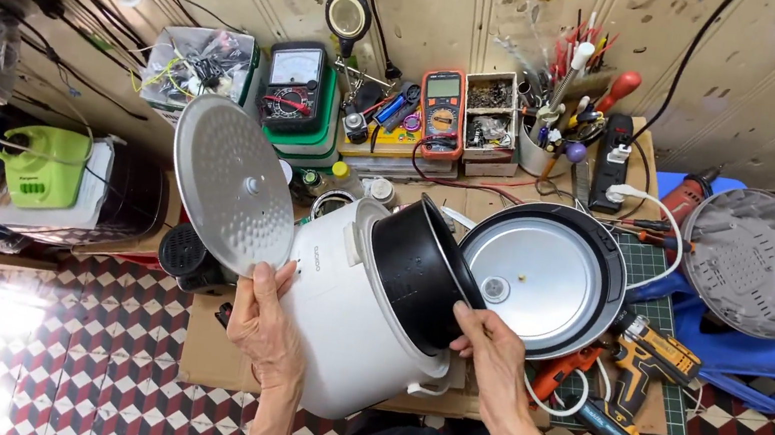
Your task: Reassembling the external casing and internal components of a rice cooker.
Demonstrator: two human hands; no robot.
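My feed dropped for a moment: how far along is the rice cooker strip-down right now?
Done: the white rice cooker lies tilted with its hinged lid open, and a grey ribbed plastic base cover sits apart on the blue stool. In hand: left hand holds the perforated round metal plate; right hand grips the black inner pot, half out. Left: pot not yet free.

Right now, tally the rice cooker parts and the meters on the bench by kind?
White cooker body: 1
Black inner pot: 1
Hinged lid: 1
Perforated metal plate, in the left hand: 1
Grey base cover: 1
Meters, analog and orange digital: 2
Total: 7
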